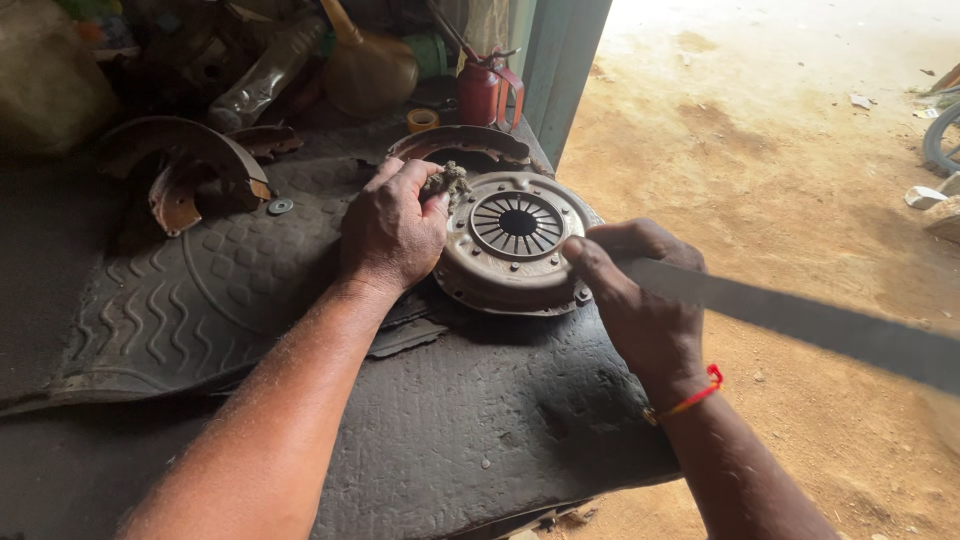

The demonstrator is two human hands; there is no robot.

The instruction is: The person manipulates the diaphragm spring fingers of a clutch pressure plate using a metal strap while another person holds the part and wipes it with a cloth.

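While the dark rubber mat spreads flat under both forearms as a grippy work surface, the round rusty clutch pressure plate lies face-up on it between the hands, just right of the left hand and just above the right hand, so its finger spring centre is open to reach. Left hand is clenched on a grey wad of rag pressed at the plate's upper-left rim, apparently to wipe and steady it. Right hand grips a long flat metal blade that runs off to its right, clear of the plate; curved brake shoes sit beyond the left hand.
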